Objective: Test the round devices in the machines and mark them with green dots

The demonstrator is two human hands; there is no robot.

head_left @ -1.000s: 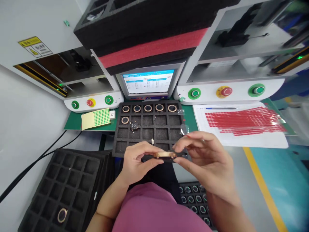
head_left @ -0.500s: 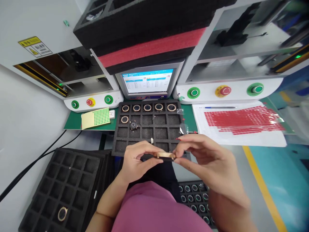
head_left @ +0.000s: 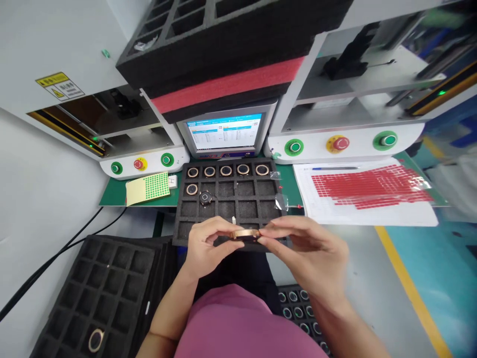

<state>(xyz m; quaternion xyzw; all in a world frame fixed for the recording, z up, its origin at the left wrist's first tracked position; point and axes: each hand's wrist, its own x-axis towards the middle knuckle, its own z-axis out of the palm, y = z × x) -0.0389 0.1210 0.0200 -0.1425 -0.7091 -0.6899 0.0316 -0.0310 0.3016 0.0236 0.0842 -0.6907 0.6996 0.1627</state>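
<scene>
Edge-on between my two hands is a gold-rimmed watch case (head_left: 246, 233), held above the near edge of a black foam tray (head_left: 248, 207). My left hand (head_left: 208, 246) pinches its left end between thumb and fingers. The right end is gripped by the thumb and fingertips of my right hand (head_left: 309, 248). Gold-rimmed watch cases (head_left: 225, 170) fill the tray's back row, and another sits at the left of the second row. A dark watch case (head_left: 205, 198) lies face down across the compartment walls.
A monitor (head_left: 225, 132) stands behind the tray, between two machines with green and red buttons. Red stickers (head_left: 368, 186) lie on white paper at right, with a pen (head_left: 335, 168). Green dot stickers (head_left: 156, 186) are at left. Stacked foam trays (head_left: 100, 278) stand lower left; a filled tray (head_left: 298, 303) is lower right.
Both hands have shifted slightly left with the watch case, which has turned a little. My right hand's fingers have drawn in closer together. The camera view has moved slightly.
</scene>
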